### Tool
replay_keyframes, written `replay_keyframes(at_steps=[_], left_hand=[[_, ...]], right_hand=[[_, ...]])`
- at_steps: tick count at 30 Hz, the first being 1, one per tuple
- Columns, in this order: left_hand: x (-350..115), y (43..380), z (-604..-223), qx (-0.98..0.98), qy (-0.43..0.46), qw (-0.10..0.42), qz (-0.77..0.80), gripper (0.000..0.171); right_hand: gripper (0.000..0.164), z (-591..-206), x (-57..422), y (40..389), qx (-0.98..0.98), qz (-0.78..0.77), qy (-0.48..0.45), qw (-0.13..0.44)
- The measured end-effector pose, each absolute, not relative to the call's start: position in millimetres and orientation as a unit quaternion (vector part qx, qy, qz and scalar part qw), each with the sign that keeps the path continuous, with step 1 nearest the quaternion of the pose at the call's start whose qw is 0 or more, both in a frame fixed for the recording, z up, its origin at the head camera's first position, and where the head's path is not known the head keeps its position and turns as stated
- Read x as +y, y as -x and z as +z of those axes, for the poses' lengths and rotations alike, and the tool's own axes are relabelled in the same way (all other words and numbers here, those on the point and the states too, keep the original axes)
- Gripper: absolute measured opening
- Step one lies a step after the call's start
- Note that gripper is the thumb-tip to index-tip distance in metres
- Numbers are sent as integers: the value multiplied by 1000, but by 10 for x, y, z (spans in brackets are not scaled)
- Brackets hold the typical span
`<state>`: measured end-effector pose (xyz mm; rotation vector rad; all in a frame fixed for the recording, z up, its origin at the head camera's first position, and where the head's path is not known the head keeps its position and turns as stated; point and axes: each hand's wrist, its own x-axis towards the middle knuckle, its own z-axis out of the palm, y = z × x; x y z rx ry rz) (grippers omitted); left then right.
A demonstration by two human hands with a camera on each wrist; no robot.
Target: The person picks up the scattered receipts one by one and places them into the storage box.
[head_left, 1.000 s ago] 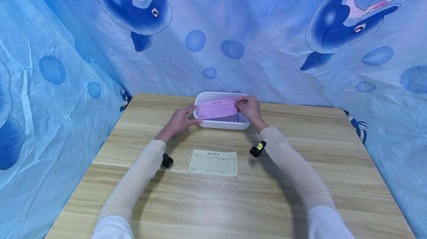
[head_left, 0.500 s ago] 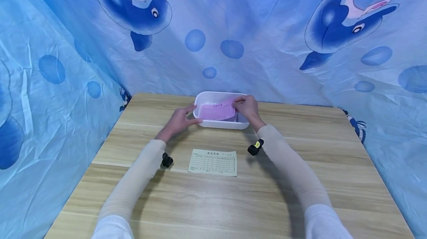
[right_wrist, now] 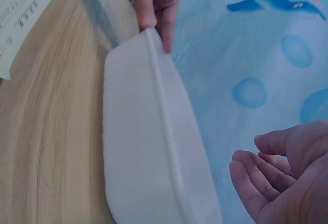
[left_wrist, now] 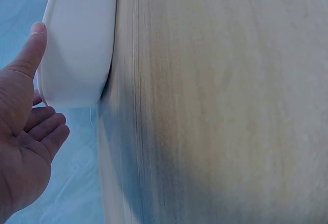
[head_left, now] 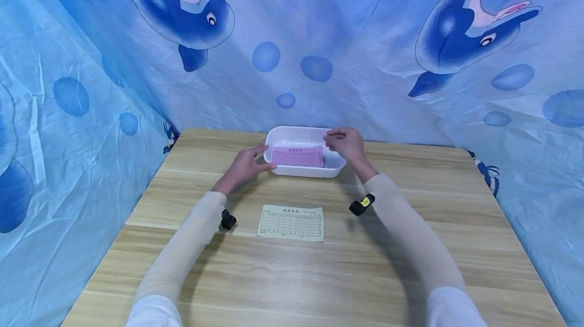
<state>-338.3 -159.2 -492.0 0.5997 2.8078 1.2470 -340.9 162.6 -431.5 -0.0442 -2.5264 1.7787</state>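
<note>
A white plastic box (head_left: 306, 171) stands near the table's back edge, with a pink printed slip (head_left: 297, 156) lying inside it. My left hand (head_left: 245, 166) holds the box's left end, thumb at the front rim and fingers round the end; in the left wrist view the thumb of that hand (left_wrist: 23, 137) lies against the box wall (left_wrist: 79, 44). Above the box's right end is my right hand (head_left: 347, 143). In the right wrist view that hand (right_wrist: 289, 175) has loosely bent fingers with nothing between them, apart from the box (right_wrist: 138, 131).
A pale green printed form (head_left: 290, 223) lies flat on the wooden table (head_left: 292, 281) in front of the box. A blue dolphin-print cloth (head_left: 365, 99) hangs right behind the table and along both sides. Each wrist wears a black strap device (head_left: 362, 205).
The right hand has let go of the pink slip, which has dropped flat into the box. That hand has moved slightly right. The left hand stays at the box's end.
</note>
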Motion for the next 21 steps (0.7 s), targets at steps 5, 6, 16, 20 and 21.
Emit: replay_keyframes(at_steps=[5,6,16,20,21], left_hand=[[-1584,3381,-4907,898,-189,9,397,83],[-1584,3379,-4904,899,-188,10,396,83],[-1582,3379,-4883,902,-180,15,392,84],[-1580,3376,-4883,902,-180,15,392,85],[-1580,3375,-4883,902,-181,16,392,85]], right_hand=[[29,-4215,1725,3205,-809,587,-8,18],[30,-4209,1742,3164,-809,588,-16,17],[28,-4379,1762,2690,-821,568,-59,27],[27,-4495,1734,2524,-814,578,-59,10],[26,-4523,1726,2487,-812,581,-60,6]])
